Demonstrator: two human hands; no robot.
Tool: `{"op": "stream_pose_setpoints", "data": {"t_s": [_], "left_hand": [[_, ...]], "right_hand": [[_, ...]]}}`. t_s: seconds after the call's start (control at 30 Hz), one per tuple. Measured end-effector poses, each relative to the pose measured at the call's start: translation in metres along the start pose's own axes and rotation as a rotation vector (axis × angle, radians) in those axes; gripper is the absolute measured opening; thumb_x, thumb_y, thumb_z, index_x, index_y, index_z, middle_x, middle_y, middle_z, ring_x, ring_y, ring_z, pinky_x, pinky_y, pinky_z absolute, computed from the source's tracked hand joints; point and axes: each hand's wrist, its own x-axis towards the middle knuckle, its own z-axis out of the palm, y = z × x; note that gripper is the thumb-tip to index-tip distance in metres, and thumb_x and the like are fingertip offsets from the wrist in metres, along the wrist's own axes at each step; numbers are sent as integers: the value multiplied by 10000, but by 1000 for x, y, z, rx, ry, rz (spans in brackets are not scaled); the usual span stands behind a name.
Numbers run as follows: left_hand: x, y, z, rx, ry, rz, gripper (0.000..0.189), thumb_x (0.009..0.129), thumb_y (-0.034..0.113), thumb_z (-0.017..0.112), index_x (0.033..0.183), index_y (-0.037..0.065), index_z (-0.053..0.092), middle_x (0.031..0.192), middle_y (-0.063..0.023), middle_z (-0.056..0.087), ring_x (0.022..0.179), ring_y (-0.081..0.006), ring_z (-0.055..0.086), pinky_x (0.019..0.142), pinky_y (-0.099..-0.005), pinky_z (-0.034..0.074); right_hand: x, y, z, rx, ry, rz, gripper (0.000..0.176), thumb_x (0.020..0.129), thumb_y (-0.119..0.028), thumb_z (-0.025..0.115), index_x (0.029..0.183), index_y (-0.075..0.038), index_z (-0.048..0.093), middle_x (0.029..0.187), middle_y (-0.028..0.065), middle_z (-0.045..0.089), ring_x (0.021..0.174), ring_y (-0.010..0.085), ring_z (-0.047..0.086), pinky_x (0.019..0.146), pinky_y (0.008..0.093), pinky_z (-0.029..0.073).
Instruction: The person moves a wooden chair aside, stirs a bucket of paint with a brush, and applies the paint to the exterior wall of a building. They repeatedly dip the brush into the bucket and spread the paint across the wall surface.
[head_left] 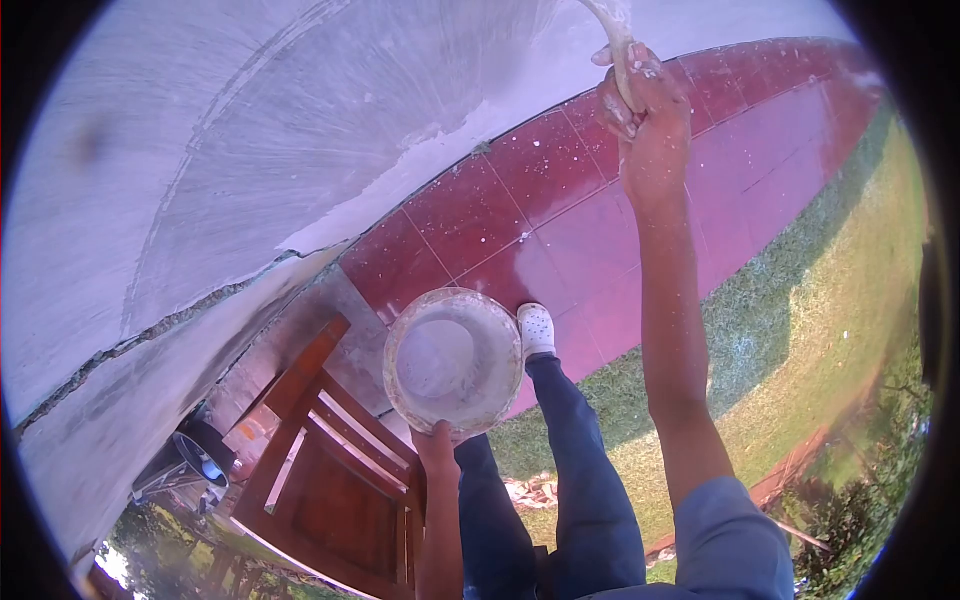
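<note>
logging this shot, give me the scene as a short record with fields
left hand: holding a round tub at its rim
tub contents: whitish material
right hand: fingers around a pale curved tool, far end out of view
wall: pale, with sweeping curved marks
floor: red tiles, white specks
footwear: white shoe
nearby: wooden chair, grass

tiled porch (590, 215) — grass (780, 345) alongside
</note>
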Motion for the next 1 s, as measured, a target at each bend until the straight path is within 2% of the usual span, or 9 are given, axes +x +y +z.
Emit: {"op": "stream_pose_setpoints", "data": {"t_s": [0.03, 0.1, 0.2, 0.33, 0.47, 0.67, 0.73, 0.87, 1.0], "left_hand": [[0, 0, 1, 2, 3, 2, 675, 759, -47, 518, 1423, -48, 391, 1329, -161, 532, 1190, -268, 553, 1018, -334, 453], [-2, 0, 3, 53, 31, 1, 678, 758, -49, 517, 1425, -45, 392, 1329, -152, 531, 1195, -267, 552, 1021, -329, 448], [-5, 0, 7, 14, 9, 0, 684, 758, -51, 522, 1429, -36, 391, 1335, -151, 523, 1193, -267, 554, 1010, -322, 456], [-12, 2, 10, 41, 24, 0, 694, 760, -55, 520, 1440, -19, 385, 1347, -155, 513, 1183, -265, 562, 973, -318, 491], [-21, 17, 27, 8, 53, -71, 712, 764, -64, 511, 1457, 14, 368, 1330, -156, 510, 1168, -283, 574, 865, -361, 589], [-22, 18, 35, 103, 43, -127, 718, 768, -62, 516, 1465, 13, 360, 1338, -154, 509, 1157, -276, 582, 886, -347, 573], [-17, 4, 29, 34, -5, -43, 718, 770, -55, 529, 1465, 13, 362, 1340, -147, 511, 1151, -263, 585, 886, -334, 561], [-20, 7, 37, 54, 0, -47, 714, 771, -50, 537, 1461, 9, 364, 1334, -141, 515, 1163, -266, 577, 906, -347, 555], [-24, 14, 46, 44, -21, -72, 708, 768, -51, 541, 1453, -2, 369, 1331, -140, 518, 1182, -261, 563, 980, -350, 507]], "right_hand": [[13, 23, -3, 53, -43, -9, 286, 999, -277, 563, 927, -24, 677, 581, -53, 381, 500, 34, 283, 470, 217, 227], [35, 94, -22, 87, -120, 204, 218, 990, -194, 478, 996, -20, 610, 625, -44, 373, 538, 45, 306, 500, 216, 252], [38, 219, -60, 61, -127, 481, 235, 988, -252, 502, 957, -54, 626, 611, -50, 376, 493, 48, 313, 452, 225, 246], [38, 252, -98, -260, -15, 794, 284, 986, -319, 554, 932, -60, 657, 608, -56, 388, 455, 50, 304, 416, 240, 238], [54, 211, -90, -370, 37, 778, 302, 976, -339, 591, 934, -53, 677, 623, -62, 414, 483, 38, 327, 436, 234, 258], [11, -17, -32, -134, 52, 257, 287, 983, -268, 586, 904, -13, 692, 577, -64, 378, 501, 36, 286, 469, 236, 235], [6, -36, -33, -96, 34, 156, 289, 997, -253, 545, 935, -1, 673, 604, -63, 370, 526, 38, 290, 489, 230, 246], [28, 8, -37, 0, -32, 2, 302, 1025, -221, 455, 984, 12, 642, 627, -54, 352, 534, 47, 274, 506, 230, 250], [62, 177, -74, 121, -159, 462, 306, 1027, -264, 449, 1003, -37, 654, 640, -52, 379, 534, 59, 321, 524, 227, 299]]}}
